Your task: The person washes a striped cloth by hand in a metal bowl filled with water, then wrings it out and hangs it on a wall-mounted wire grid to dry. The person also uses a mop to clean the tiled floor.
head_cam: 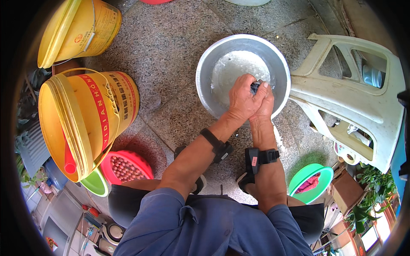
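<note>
A round metal basin [205, 80] with shallow water in it stands on the stone-tiled floor. Over its lower right part my left hand [244, 97] and my right hand [265, 100] are pressed together, wrists touching. Between them they squeeze a small bunched dark cloth [255, 87], mostly hidden by the fingers. Each forearm wears a black strap with a small device.
Two yellow plastic buckets [80, 28] stand at the left. A red basket [144, 160] of round reddish fruits and a light green basin [97, 184] are lower left. A white plastic stool [346, 92] lies right; below it is a green basin [326, 179] with red cloth.
</note>
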